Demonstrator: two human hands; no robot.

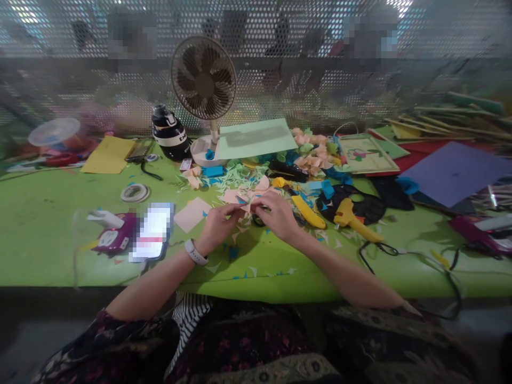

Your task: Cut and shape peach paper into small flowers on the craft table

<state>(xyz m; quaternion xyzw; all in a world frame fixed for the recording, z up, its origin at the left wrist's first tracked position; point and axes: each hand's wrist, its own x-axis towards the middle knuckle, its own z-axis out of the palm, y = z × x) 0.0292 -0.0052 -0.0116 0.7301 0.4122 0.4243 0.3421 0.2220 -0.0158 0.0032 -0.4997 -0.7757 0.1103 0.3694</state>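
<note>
Both my hands meet over the middle of the green-covered table [40, 224], fingers pinched on a small piece of pink paper [245, 208]. My left hand [216, 228] grips its left side, and my right hand [277, 212] has the other side. Fingers partly hide the piece. Under my right hand shows a dark loop [259, 220], too covered to name. A square of pink paper [192, 214] lies left of my left hand. Paper scraps [240, 175] in green, blue and pink are heaped just beyond my hands.
A fan [204, 80] and black bottle [170, 133] stand at the back. Right of my hands lie a yellow-handled cutter [309, 212] and a yellow glue gun [356, 220] with a cord. Left are a phone [152, 232] and a tape roll [135, 193]. Purple paper [454, 173] lies far right.
</note>
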